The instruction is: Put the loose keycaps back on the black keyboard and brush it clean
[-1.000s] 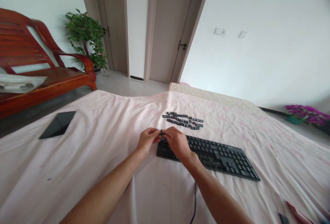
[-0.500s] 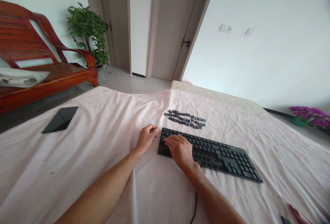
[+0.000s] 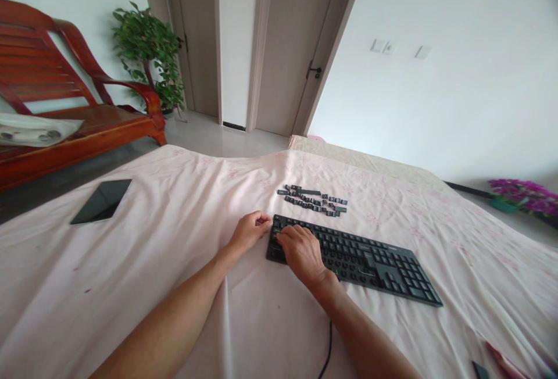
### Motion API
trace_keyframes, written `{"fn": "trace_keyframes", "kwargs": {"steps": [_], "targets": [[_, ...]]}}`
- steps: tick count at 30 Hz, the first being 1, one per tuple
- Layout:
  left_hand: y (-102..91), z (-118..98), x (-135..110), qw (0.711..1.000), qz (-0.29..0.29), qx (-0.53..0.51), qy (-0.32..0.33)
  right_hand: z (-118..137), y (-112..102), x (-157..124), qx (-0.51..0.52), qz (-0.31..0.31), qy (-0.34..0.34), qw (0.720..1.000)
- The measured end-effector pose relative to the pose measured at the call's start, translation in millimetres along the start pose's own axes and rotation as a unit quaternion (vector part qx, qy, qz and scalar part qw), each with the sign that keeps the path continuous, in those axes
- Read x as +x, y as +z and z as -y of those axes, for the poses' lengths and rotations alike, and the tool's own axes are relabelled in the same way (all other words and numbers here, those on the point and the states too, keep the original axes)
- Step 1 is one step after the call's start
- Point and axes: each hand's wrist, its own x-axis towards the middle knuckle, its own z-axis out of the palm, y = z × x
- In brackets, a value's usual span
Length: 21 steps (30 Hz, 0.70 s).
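A black keyboard [image 3: 392, 271] lies on the pink cloth, its lower left rows showing bare sockets without caps. My right hand [image 3: 300, 249] rests over its left end, fingers bent down onto the keys; whatever is under the fingertips is hidden. Beside the keyboard's left edge, my left hand [image 3: 253, 229] lies on the cloth with fingers curled closed; I cannot make out anything in them. Loose black keycaps [image 3: 311, 201] are laid out in rough rows just beyond the keyboard, a long space bar [image 3: 308, 192] among them.
A tablet [image 3: 102, 200] lies on the cloth [image 3: 174, 193] to the left. The keyboard's cable [image 3: 330, 344] runs toward me. At the lower right are a dark flat object [image 3: 480, 369] and something red [image 3: 505, 360]. A wooden bench [image 3: 87, 117] stands past the left edge.
Both hands stay in nearly the same place. My right hand has shifted very slightly left over the keys, and the view has moved a touch.
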Motion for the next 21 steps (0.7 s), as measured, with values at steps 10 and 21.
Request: {"fn": "trace_keyframes", "kwargs": {"steps": [10,21], "targets": [[-3.1,8,7,0.997,0.074,-0.019,0.028,10,0,0,-0.029,0.028,0.004,0.999],[3.9,13,5,0.998,0.062,0.012,0.029,20,-6,-4,-0.037,0.064,0.026,0.997]]}}
